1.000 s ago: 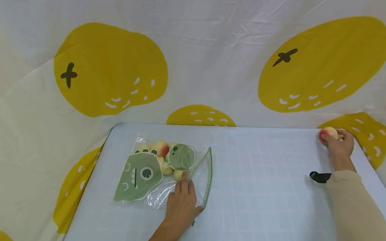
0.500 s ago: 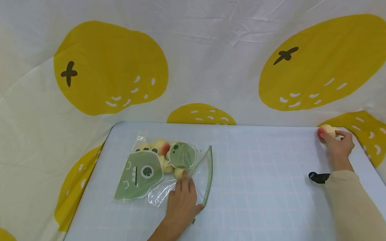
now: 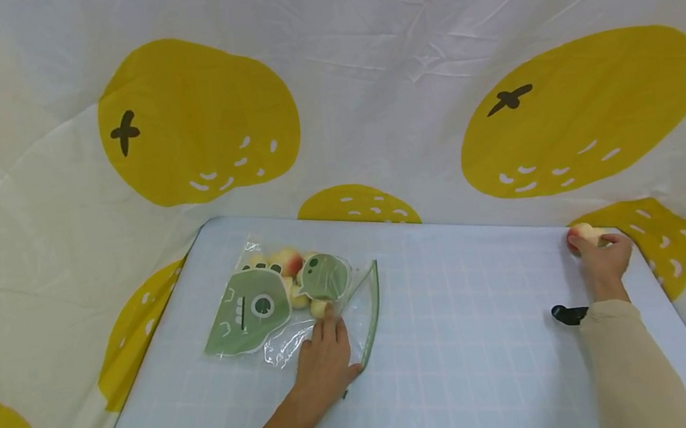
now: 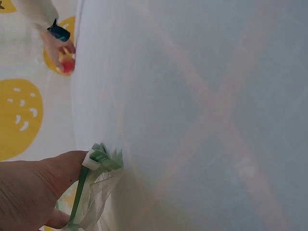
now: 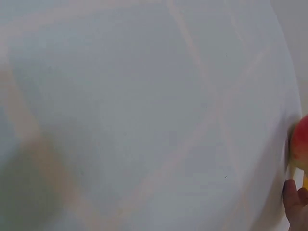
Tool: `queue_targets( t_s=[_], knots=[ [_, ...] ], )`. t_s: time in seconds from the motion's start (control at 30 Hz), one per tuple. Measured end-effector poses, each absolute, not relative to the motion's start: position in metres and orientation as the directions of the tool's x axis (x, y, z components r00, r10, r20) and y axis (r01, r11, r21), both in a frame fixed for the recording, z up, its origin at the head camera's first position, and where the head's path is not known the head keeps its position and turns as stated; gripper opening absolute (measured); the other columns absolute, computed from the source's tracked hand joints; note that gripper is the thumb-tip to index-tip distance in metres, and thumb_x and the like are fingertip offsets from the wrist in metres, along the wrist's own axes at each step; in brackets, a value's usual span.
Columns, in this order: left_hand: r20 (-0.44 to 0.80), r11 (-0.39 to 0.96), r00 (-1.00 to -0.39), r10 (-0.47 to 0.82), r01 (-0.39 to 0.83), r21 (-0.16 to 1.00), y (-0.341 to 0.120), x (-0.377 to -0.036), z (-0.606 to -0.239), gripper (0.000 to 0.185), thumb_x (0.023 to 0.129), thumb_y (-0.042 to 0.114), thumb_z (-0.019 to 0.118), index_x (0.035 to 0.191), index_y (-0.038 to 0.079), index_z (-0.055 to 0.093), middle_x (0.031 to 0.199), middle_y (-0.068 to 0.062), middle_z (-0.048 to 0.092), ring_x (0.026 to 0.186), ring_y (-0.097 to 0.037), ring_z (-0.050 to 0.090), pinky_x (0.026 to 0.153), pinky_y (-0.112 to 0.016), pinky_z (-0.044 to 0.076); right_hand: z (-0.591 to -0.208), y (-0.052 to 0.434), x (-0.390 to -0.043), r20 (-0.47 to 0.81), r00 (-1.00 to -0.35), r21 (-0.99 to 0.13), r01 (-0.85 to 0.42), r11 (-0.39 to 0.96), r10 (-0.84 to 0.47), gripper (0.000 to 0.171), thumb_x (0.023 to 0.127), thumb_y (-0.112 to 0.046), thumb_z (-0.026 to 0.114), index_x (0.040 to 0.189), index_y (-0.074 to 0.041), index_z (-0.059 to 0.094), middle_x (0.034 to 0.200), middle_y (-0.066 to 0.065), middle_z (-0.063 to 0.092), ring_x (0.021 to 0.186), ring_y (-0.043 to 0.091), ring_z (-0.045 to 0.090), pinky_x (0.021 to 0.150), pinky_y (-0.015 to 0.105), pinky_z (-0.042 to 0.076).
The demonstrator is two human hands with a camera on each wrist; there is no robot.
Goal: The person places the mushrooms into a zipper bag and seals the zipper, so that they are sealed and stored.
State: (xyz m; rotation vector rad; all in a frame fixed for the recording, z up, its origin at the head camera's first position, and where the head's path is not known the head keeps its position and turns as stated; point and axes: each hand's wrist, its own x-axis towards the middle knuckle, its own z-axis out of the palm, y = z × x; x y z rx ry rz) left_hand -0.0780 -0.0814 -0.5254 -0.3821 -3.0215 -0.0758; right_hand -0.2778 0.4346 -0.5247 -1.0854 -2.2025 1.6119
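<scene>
A clear zip bag [image 3: 289,302] with green cartoon prints lies on the pale blue mat [image 3: 453,345], and several small peach-coloured fruits show inside it. My left hand [image 3: 324,359] rests flat on the bag's near side, fingers straight, beside its green zip edge [image 3: 371,320]; that edge [image 4: 89,187] lies against the hand [image 4: 33,192] in the left wrist view. At the mat's far right corner my right hand [image 3: 602,258] grips a small red and yellow fruit [image 3: 583,236], whose red side [image 5: 299,147] shows at the right wrist view's edge.
A white cloth with big yellow fruit prints [image 3: 198,121] surrounds the mat on all sides. A black strap [image 3: 568,315] sticks out at my right wrist. The mat's grid surface lies between the two hands.
My right hand with the fruit has shifted slightly at the far right corner. The left hand and the bag have stayed put.
</scene>
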Motion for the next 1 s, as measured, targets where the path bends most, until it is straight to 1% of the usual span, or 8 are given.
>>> queue_targets(
  t_s=[0.1, 0.17, 0.33, 0.4, 0.6, 0.7, 0.8, 1.0],
  knots=[
    [0.093, 0.968, -0.966, 0.242, 0.247, 0.044, -0.081, -0.078, -0.525, 0.095, 0.073, 0.053, 0.085, 0.135, -0.01, 0.052, 0.151, -0.028, 0.033, 0.123, -0.036, 0.049, 0.073, -0.042, 0.052, -0.522, 0.435, -0.28, -0.268, -0.709, -0.891, 0.44, 0.113, 0.652, 0.079, 0.086, -0.04, 0.078, 0.141, -0.025, 0.023, 0.158, 0.004, 0.019, 0.144, 0.022, 0.021, 0.117, 0.028, 0.018],
    [0.094, 0.968, -0.965, 0.243, 0.248, 0.044, -0.08, -0.078, -0.525, 0.095, 0.073, 0.053, 0.086, 0.135, -0.01, 0.052, 0.151, -0.028, 0.033, 0.123, -0.036, 0.049, 0.073, -0.042, 0.053, -0.523, 0.436, -0.28, -0.262, -0.706, -0.898, 0.429, 0.102, 0.658, 0.084, 0.084, -0.04, 0.079, 0.142, -0.028, 0.02, 0.157, 0.003, 0.02, 0.144, 0.021, 0.022, 0.116, 0.028, 0.019],
    [0.127, 0.965, -0.959, 0.253, 0.26, 0.033, -0.08, -0.077, -0.526, 0.095, 0.072, 0.054, 0.086, 0.135, -0.01, 0.053, 0.149, -0.029, 0.035, 0.121, -0.035, 0.051, 0.07, -0.041, 0.052, -0.526, 0.435, -0.276, -0.212, -0.713, -0.918, 0.38, 0.115, 0.669, 0.083, 0.081, -0.037, 0.083, 0.137, -0.029, 0.023, 0.142, -0.004, 0.029, 0.134, 0.02, 0.029, 0.113, 0.025, 0.024],
    [0.136, 0.964, -0.957, 0.256, 0.263, 0.032, -0.081, -0.078, -0.525, 0.096, 0.072, 0.054, 0.086, 0.134, -0.01, 0.053, 0.149, -0.029, 0.036, 0.12, -0.036, 0.051, 0.07, -0.041, 0.053, -0.526, 0.433, -0.273, -0.206, -0.721, -0.92, 0.373, 0.12, 0.662, 0.084, 0.081, -0.037, 0.083, 0.14, -0.028, 0.024, 0.142, -0.003, 0.03, 0.132, 0.02, 0.029, 0.112, 0.025, 0.024],
    [0.126, 0.966, -0.96, 0.251, 0.257, 0.04, -0.08, -0.079, -0.523, 0.095, 0.073, 0.053, 0.086, 0.135, -0.011, 0.052, 0.148, -0.03, 0.036, 0.12, -0.037, 0.051, 0.073, -0.043, 0.053, -0.521, 0.428, -0.264, -0.224, -0.75, -0.912, 0.386, 0.138, 0.622, 0.097, 0.083, -0.044, 0.079, 0.155, -0.026, 0.016, 0.161, 0.005, 0.019, 0.14, 0.022, 0.024, 0.116, 0.027, 0.02],
    [0.112, 0.966, -0.963, 0.244, 0.252, 0.059, -0.079, -0.079, -0.522, 0.095, 0.074, 0.052, 0.085, 0.135, -0.011, 0.052, 0.148, -0.03, 0.036, 0.121, -0.038, 0.05, 0.075, -0.045, 0.053, -0.516, 0.425, -0.258, -0.224, -0.762, -0.914, 0.38, 0.14, 0.608, 0.099, 0.083, -0.044, 0.08, 0.157, -0.024, 0.017, 0.163, 0.005, 0.018, 0.132, 0.023, 0.031, 0.114, 0.027, 0.026],
    [0.085, 0.967, -0.967, 0.239, 0.245, 0.07, -0.079, -0.08, -0.521, 0.096, 0.074, 0.052, 0.085, 0.137, -0.011, 0.05, 0.15, -0.03, 0.034, 0.122, -0.038, 0.05, 0.077, -0.046, 0.053, -0.511, 0.419, -0.25, -0.23, -0.771, -0.924, 0.364, 0.114, 0.594, 0.1, 0.082, -0.039, 0.082, 0.157, -0.023, 0.019, 0.163, 0.004, 0.018, 0.116, 0.018, 0.04, 0.109, 0.025, 0.034],
    [0.046, 0.97, -0.974, 0.22, 0.223, 0.092, -0.078, -0.08, -0.52, 0.097, 0.076, 0.052, 0.084, 0.139, -0.012, 0.047, 0.151, -0.029, 0.031, 0.124, -0.039, 0.048, 0.08, -0.047, 0.053, -0.503, 0.405, -0.231, -0.199, -0.809, -0.936, 0.325, 0.139, 0.554, 0.099, 0.083, -0.034, 0.082, 0.158, -0.021, 0.019, 0.163, 0.004, 0.018, 0.098, 0.008, 0.044, 0.096, 0.017, 0.043]
  ],
)
